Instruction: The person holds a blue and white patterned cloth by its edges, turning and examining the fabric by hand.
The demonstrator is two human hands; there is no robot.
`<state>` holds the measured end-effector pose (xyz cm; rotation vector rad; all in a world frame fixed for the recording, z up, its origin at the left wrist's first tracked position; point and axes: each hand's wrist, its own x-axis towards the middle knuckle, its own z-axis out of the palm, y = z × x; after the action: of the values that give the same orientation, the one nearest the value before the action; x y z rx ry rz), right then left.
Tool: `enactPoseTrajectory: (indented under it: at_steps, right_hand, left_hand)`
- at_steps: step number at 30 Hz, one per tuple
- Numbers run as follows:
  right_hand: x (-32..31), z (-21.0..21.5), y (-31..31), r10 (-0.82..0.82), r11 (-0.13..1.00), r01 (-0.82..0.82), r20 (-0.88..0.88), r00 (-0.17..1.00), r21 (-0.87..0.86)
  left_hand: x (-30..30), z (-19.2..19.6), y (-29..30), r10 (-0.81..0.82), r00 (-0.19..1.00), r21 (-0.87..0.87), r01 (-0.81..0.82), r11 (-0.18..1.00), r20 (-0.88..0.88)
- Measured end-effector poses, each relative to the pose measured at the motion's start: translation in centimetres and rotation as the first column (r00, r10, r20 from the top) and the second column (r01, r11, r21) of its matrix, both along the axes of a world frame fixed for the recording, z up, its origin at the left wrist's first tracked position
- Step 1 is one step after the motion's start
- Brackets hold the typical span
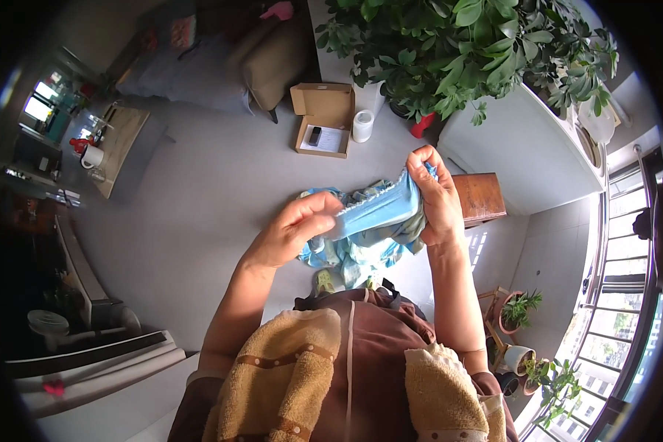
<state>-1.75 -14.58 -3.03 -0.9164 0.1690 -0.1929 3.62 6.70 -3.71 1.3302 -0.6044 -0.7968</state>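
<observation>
Right hand (440, 200) partly hides the blue cloth (381, 211).

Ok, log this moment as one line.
right fingers: gripping blue cloth | left fingers: at its raised band's left end, grip unclear | beyond: open cardboard box, white jar beside it

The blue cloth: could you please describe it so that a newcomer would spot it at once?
From the grey floor, look to the left hand and right hand at mid-picture. The blue cloth stretches between them, its bright colour and ragged white upper edge setting it apart from the brown garment below.
</observation>
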Motion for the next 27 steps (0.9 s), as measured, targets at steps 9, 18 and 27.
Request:
enactPoseTrajectory:
  at_steps: [9,18,27]
  right_hand:
    - [0.7,0.9,1.0,-0.068,0.988,0.064,0.021,0.997,0.139]
    - [-0.2,2.8,-1.8,-0.111,0.982,0.094,0.100,0.989,0.161]
    - [-3.0,1.8,-2.3,0.426,0.638,-0.373,-0.095,0.900,-0.674]
  left_hand:
    - [-1.5,0.8,-2.2,0.134,0.990,-0.120,-0.127,0.985,0.048]
    - [-0.7,1.8,-1.2,0.114,0.993,-0.108,-0.118,0.987,-0.038]
    - [-0.6,4.8,-3.5,0.121,0.983,-0.037,-0.117,0.992,0.141]
